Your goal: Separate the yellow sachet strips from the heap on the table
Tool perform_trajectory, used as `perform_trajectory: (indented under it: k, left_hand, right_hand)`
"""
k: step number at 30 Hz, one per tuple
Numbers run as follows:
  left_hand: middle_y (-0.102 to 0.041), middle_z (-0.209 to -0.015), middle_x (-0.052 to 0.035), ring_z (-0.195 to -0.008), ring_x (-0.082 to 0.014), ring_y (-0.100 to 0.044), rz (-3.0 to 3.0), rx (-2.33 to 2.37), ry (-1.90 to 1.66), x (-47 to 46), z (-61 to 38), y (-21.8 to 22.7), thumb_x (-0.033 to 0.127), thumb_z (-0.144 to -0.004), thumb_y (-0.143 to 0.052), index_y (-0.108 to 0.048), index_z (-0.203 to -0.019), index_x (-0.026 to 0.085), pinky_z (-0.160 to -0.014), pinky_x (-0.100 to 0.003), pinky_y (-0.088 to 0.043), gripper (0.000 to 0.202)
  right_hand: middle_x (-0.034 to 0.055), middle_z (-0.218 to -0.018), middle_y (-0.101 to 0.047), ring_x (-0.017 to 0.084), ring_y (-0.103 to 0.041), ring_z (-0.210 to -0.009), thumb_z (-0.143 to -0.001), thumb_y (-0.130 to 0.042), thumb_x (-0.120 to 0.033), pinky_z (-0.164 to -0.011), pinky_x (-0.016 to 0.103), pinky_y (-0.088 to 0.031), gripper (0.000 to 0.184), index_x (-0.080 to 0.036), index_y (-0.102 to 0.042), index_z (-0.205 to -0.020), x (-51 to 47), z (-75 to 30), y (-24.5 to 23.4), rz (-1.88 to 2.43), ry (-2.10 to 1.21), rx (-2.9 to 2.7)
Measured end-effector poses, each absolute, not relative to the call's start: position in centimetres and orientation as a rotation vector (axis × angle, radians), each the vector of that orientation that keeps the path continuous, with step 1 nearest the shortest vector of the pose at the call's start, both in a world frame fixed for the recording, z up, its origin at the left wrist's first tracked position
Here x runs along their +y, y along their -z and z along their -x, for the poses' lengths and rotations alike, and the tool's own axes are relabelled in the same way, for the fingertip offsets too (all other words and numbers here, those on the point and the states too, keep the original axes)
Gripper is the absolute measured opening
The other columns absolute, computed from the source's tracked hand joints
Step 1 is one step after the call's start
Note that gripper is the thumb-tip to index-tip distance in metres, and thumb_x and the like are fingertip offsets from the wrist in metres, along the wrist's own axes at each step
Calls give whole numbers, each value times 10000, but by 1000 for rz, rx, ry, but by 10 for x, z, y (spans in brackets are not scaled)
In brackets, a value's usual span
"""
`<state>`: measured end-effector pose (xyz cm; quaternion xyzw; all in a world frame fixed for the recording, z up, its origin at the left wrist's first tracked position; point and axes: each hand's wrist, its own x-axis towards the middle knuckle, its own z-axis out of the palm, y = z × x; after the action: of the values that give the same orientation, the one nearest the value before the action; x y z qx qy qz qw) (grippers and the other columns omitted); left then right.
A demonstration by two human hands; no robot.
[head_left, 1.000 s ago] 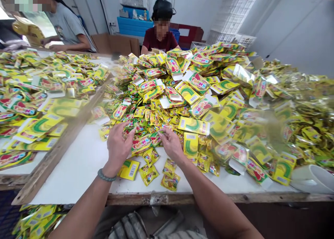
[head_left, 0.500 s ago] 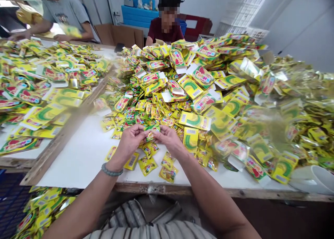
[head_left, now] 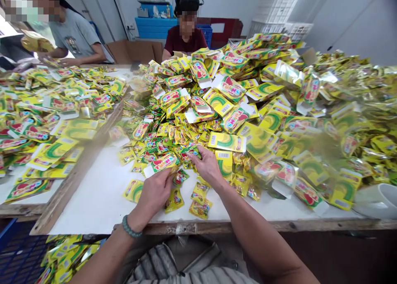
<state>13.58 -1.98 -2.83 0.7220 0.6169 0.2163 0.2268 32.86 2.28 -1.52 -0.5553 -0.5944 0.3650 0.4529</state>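
My left hand [head_left: 155, 193], with a beaded bracelet at the wrist, is closed on a small yellow and green carton [head_left: 161, 163] printed with a red shape and bright lettering. The carton's white end flap sticks out to the left. Beside those fingers is a small shiny sachet [head_left: 180, 177]; whether they hold it too, I cannot tell. My right hand [head_left: 207, 165] pinches a green and red sachet [head_left: 191, 151] at the front of the heap. Between my forearms, several yellow sachets [head_left: 200, 208] lie on the white table [head_left: 93, 193].
A tall heap of cartons [head_left: 231, 87] and sachets rises ahead. A wooden strip [head_left: 83, 164] divides off more cartons at left. A white bowl [head_left: 376, 201] stands at the right edge. Two people sit across the table. Below left is a blue crate [head_left: 21, 247].
My hands have moved apart; earlier they met over one small packet. The left now has a carton, while the right has a sachet at the heap. The view has shifted slightly.
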Motion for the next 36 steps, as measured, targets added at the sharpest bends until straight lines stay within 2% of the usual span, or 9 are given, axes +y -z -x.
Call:
perform_trajectory:
  k: [4, 9, 14, 20, 24, 26, 30, 32, 36]
  left_hand:
    - [-737, -808, -45, -686, -228, -677, -1291, 1541, -871, -4, -125, 27, 512, -728, -668, -652, -942, 208, -653, -328, -531, 372]
    - [-706, -759, -6, -568, -135, -623, -967, 1296, -937, -7, -131, 24, 479, -589, -828, -647, -882, 169, -572, -243, -496, 464]
    - [-681, -799, -2, -625, -129, -623, -1022, 1160, -902, -14, -131, 10, 390, -630, -824, -668, -878, 157, -610, -238, -516, 374]
    - [-631, -802, -10, -673, -140, -605, -1069, 1155, -890, -13, -127, 6, 436, -700, -769, -663, -864, 158, -605, -245, -526, 340]
    - [-591, -730, 9, -607, -128, -537, -1181, 1235, -848, -10, -131, 13, 517, -695, -751, -644, -811, 157, -519, -239, -502, 393]
    - [-607, -737, 2, -618, -139, -548, -1206, 1228, -812, -11, -131, 15, 544, -685, -745, -641, -807, 159, -511, -243, -499, 417]
    - [-634, -723, -9, -602, -155, -577, -1270, 1298, -781, -12, -125, 11, 587, -699, -704, -611, -798, 171, -546, -274, -506, 438]
    - [-656, -743, -19, -632, -179, -606, -1440, 1463, -797, -9, -122, 7, 602, -727, -670, -609, -860, 183, -615, -309, -518, 444]
    - [-691, -1084, -118, -968, -298, -632, -2093, 1723, -658, 4, -123, 6, 524, -709, -721, -602, -1189, 176, -870, -420, -489, 604]
  right_hand:
    - [-15, -646, -576, 142, -504, -645, -809, -634, -480, -598, 231, -411, 308, -187, -587, -726, 25, -329, 24, 1281, -1063, -1430]
    - [-1, -705, -630, 159, -562, -684, -828, -615, -494, -623, 248, -449, 323, -173, -636, -796, 17, -317, 22, 1107, -1354, -1459]
    - [-20, -668, -572, 137, -493, -659, -835, -625, -338, -634, 236, -389, 213, -180, -562, -708, 8, -310, 10, 1239, -1157, -1746]
    - [-15, -705, -569, 138, -495, -664, -832, -592, -215, -651, 242, -365, 30, -198, -582, -809, 5, -309, 10, 1258, -980, -1847]
    - [-28, -723, -552, 131, -509, -649, -851, -603, -337, -606, 229, -397, 223, -218, -579, -1039, 7, -311, 13, 1179, -1382, -1614]
    - [-28, -727, -553, 120, -503, -622, -842, -618, -442, -568, 219, -402, 298, -212, -599, -1031, 7, -313, 13, 1087, -1599, -1559]
    - [-22, -654, -585, 120, -500, -597, -776, -701, -445, -557, 219, -388, 269, -178, -671, -795, 7, -316, 9, 1182, -1479, -1739]
    - [-9, -672, -639, 143, -553, -629, -791, -691, -392, -598, 239, -416, 217, -179, -694, -831, 8, -318, 7, 1295, -1306, -1751]
    - [43, -893, -736, 213, -660, -832, -817, -657, -369, -777, 313, -486, 230, -186, -706, -948, 15, -323, 7, 1354, -1093, -1607]
